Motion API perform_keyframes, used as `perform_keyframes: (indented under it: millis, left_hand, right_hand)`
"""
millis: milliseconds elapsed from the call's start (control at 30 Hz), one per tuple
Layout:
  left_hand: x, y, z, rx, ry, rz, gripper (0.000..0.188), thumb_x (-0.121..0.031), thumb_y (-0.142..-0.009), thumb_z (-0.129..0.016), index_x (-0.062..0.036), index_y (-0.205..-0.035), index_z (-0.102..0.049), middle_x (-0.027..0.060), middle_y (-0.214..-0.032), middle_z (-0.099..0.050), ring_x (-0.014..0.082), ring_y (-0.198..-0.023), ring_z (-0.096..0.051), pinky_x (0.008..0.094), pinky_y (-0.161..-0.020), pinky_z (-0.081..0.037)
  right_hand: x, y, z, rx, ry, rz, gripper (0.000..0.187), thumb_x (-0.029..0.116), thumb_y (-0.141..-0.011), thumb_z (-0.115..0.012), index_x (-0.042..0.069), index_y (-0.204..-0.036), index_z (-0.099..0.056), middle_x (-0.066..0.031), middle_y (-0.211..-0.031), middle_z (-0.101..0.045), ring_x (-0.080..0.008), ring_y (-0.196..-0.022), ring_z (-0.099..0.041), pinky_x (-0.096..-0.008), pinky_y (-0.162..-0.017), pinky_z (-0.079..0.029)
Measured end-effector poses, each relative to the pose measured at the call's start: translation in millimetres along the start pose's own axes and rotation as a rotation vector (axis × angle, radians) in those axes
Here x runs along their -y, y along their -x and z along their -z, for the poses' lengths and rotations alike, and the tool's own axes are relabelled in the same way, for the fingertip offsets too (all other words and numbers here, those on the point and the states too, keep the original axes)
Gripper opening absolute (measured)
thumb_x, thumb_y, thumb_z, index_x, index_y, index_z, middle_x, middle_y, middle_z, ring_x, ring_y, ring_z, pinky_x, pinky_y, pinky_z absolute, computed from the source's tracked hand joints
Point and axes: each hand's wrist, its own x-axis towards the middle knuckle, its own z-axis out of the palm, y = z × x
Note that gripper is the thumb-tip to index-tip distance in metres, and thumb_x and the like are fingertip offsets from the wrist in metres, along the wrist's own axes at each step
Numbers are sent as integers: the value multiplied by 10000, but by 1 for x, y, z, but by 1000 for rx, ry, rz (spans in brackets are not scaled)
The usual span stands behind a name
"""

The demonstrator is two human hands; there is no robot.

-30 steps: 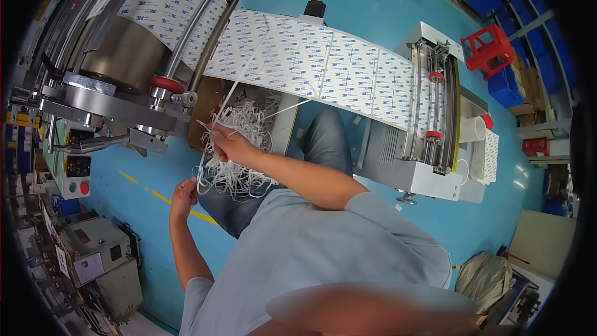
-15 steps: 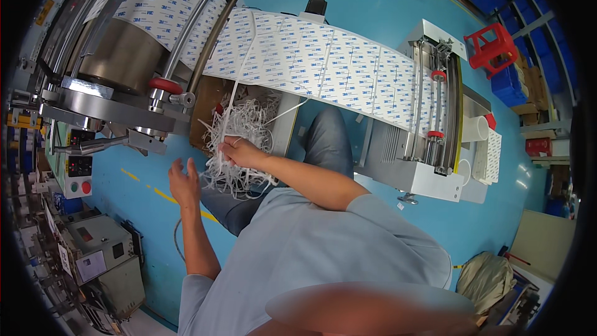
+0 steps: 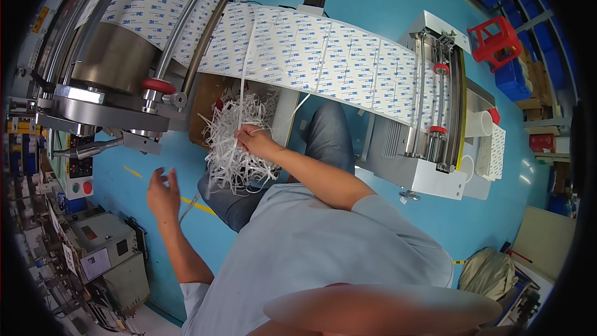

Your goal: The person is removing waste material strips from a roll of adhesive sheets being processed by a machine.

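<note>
My right hand (image 3: 257, 141) is closed in a pinch on a narrow white strip (image 3: 242, 99), over a tangled heap of white strips (image 3: 233, 165). From my fingers the strip runs up, nearly straight, across the wide white printed sheet (image 3: 283, 43). The heap spills out of a brown cardboard box (image 3: 202, 101) below the sheet's near edge. Off to the left, over the blue floor, my left hand (image 3: 163, 198) is open and holds nothing, its fingers raised and apart. Another loose strip (image 3: 301, 104) hangs from the sheet's edge, right of the box.
A machine with a large metal roller (image 3: 115, 59) and steel bars stands at the upper left. The sheet stretches to a second roller unit (image 3: 429, 124) on the right. Beyond that are a red stool (image 3: 495, 42) and a white roll (image 3: 477, 126). My knee (image 3: 329, 137) is beneath the sheet.
My right hand has shifted slightly right and up, still pinching the strip, which now runs straighter. My left hand has moved left and down, away from the heap.
</note>
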Motion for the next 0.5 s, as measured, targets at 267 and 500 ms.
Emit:
perform_keyframes:
  millis: [267,500]
  left_hand:
    - [-131,11,-47,84,490,-615,264,-136,-785,-636,-13,-1011,-578,138,-885,-605,275,-831,-597,335,-727,-466]
    - [-193,17,-82,201,490,-655,436,-190,-769,-658,-41,-1144,-493,150,-1005,-573,311,-893,-572,383,-756,-463]
  right_hand:
    - [-5,9,-16,102,269,358,154,203,-856,-562,53,-885,-579,-29,-792,-586,-169,-731,-560,-308,-701,-471]
    - [-37,2,-27,182,340,572,171,210,-814,-580,57,-891,-586,-69,-821,-606,-208,-774,-579,-329,-719,-468]
